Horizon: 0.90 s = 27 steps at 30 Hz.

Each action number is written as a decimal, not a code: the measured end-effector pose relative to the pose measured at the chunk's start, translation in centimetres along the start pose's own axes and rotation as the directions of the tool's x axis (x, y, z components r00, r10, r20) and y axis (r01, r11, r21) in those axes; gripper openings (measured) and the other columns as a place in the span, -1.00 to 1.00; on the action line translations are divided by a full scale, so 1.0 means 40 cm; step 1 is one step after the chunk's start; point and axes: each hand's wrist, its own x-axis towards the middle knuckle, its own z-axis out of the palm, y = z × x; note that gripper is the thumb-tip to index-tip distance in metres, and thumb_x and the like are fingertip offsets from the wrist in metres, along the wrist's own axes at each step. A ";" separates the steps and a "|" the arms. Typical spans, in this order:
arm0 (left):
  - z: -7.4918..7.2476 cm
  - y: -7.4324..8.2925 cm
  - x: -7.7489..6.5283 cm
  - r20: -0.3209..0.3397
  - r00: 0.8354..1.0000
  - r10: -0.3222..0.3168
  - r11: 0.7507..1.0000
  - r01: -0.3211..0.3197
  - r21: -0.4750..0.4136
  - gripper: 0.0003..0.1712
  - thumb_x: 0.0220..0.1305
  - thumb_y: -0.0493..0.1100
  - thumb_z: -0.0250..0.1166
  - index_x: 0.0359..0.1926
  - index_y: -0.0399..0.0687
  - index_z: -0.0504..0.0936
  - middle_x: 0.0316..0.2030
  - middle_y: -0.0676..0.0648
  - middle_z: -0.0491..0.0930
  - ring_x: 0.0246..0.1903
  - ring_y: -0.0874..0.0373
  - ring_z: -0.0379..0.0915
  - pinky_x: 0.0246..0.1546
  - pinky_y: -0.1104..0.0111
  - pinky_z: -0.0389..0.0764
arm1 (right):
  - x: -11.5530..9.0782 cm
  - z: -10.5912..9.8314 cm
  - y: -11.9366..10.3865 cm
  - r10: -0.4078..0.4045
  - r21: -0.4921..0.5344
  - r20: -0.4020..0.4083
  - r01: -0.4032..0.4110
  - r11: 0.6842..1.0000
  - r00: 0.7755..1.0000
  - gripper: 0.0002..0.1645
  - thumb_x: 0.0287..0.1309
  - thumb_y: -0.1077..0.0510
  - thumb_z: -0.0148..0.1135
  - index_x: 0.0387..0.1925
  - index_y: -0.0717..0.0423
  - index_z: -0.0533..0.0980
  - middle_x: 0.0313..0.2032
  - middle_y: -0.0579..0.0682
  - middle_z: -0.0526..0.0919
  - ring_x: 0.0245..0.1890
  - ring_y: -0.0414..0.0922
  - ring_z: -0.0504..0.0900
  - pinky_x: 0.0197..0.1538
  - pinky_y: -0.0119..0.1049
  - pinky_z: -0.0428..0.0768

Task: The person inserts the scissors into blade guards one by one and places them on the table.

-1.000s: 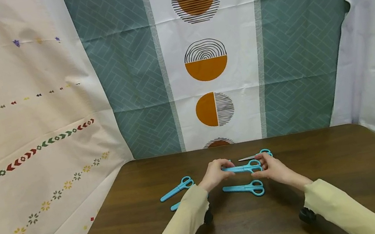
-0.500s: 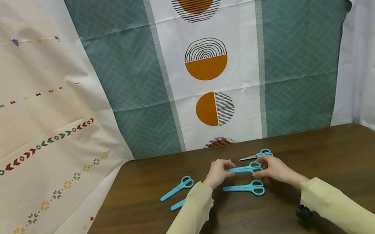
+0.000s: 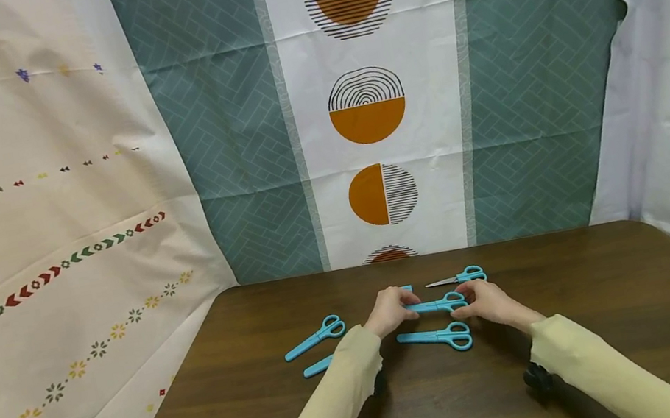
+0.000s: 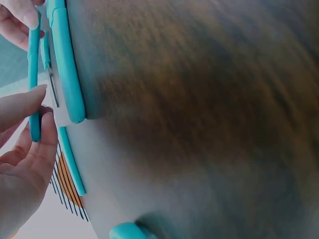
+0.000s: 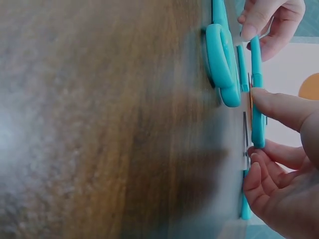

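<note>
Both hands hold a pair of light-blue scissors (image 3: 429, 307) just above the table, blades inside a matching cover. My left hand (image 3: 388, 312) pinches the covered tip between thumb and fingers, also plain in the left wrist view. At the other end, my right hand (image 3: 491, 299) holds the finger loops; in the right wrist view its thumb (image 5: 279, 107) presses on the handle. Behind them lies an uncovered pair of scissors (image 3: 471, 274) with bare blades pointing left. A loose blade cover (image 4: 73, 162) lies near it, partly hidden by my left hand in the head view.
Nearer me on the brown table (image 3: 463, 403) lies another covered pair of scissors (image 3: 428, 337). To the left is one more covered pair (image 3: 314, 340), and beside it a blue piece (image 3: 318, 367) partly hidden by my left sleeve. Patterned cloths (image 3: 243, 143) hang behind.
The held scissors have come down slightly toward the table, both hands moving with them. My left forearm has shifted a little to the right. The other scissors stay where they were.
</note>
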 end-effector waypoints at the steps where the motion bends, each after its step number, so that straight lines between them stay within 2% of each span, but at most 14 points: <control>1: 0.001 -0.001 0.001 0.002 1.000 0.002 1.000 -0.002 0.001 -0.80 -0.05 -0.37 0.40 -0.31 -0.23 0.67 -0.39 0.00 0.60 -0.32 0.14 0.48 -0.33 0.46 0.44 | 0.001 0.001 0.000 0.004 -0.007 0.003 -0.004 1.000 1.000 -0.34 -0.15 0.10 0.43 -0.08 0.48 0.43 -0.31 0.11 0.56 -0.29 0.00 0.50 -0.21 -0.09 0.46; 14: 0.005 -0.007 0.001 0.015 1.000 0.002 1.000 -0.002 -0.012 -0.81 -0.05 -0.39 0.39 -0.31 -0.25 0.67 -0.40 -0.03 0.61 -0.34 0.16 0.49 -0.34 0.46 0.44 | 0.009 0.006 0.002 0.014 -0.022 0.034 -0.013 1.000 0.999 -0.42 -0.14 0.16 0.42 -0.13 0.49 0.46 -0.26 0.17 0.57 -0.24 0.06 0.51 -0.18 -0.07 0.47; 19: 0.004 -0.009 -0.002 0.005 1.000 0.008 1.000 -0.008 0.019 -0.81 -0.06 -0.38 0.40 -0.32 -0.23 0.68 -0.40 -0.02 0.61 -0.32 0.20 0.47 -0.33 0.48 0.44 | 0.008 0.001 0.004 -0.019 -0.028 0.059 0.020 0.999 0.998 -0.45 -0.13 0.18 0.41 -0.15 0.50 0.48 -0.28 0.19 0.58 -0.28 0.04 0.53 -0.25 -0.11 0.49; 27: 0.003 -0.018 -0.006 0.005 1.000 0.001 1.000 -0.001 0.026 -0.80 -0.07 -0.38 0.41 -0.32 -0.23 0.68 -0.40 0.00 0.60 -0.34 0.23 0.45 -0.32 0.48 0.43 | 0.002 -0.017 0.024 -0.053 0.026 0.016 0.053 0.998 0.998 -0.59 -0.07 0.21 0.36 -0.19 0.41 0.51 -0.34 0.08 0.56 -0.35 -0.04 0.53 -0.34 -0.20 0.50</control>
